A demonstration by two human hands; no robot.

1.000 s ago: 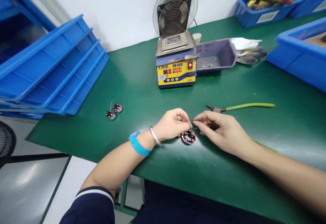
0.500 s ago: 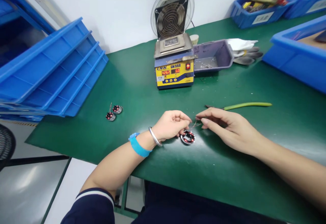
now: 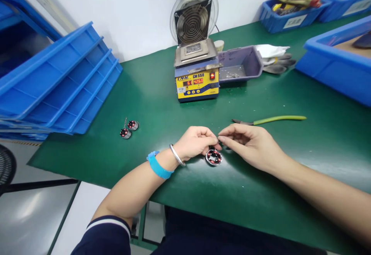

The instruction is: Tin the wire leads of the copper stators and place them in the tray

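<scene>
A small round motor stator with copper-red windings and a silver rim hangs or rests low over the green table. My left hand is closed in a pinch just above it, at the stator's thin lead wires. Thumb and forefinger of my right hand are pinched together on the wire ends, nearly touching the left fingertips. The fingers mostly cover the wires. Two more stators, a front one and a rear one, stand to the left. Green-handled cutters lie beyond my right hand.
A yellow-fronted solder pot with lit red digits stands at the back, a fan behind it. Beside it are a purple bin and grey gloves. Blue bins line the right; stacked blue crates lean at left.
My right hand has moved left, bringing its fingertips against those of my left hand. The wires that showed between the hands are now mostly hidden. The digits on the solder pot differ.
</scene>
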